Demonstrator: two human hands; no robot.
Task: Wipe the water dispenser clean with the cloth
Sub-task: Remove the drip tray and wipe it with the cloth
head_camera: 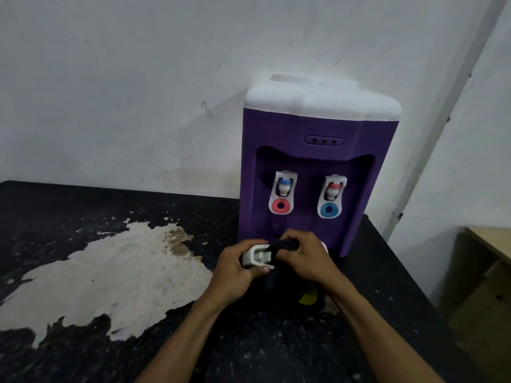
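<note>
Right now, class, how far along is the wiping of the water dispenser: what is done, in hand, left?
Done: nothing shows as finished on the purple dispenser. In hand: the left hand grips a white plastic part while the right hand holds the dark cloth against it. Left, probably: the dispenser's white top and both taps.

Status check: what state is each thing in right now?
water dispenser: upright on the counter, no bottle on top
white part: gripped by left hand, before the dispenser
cloth: bunched in right hand, pressed on the white part
counter: top layer peeled off in one large patch
</note>
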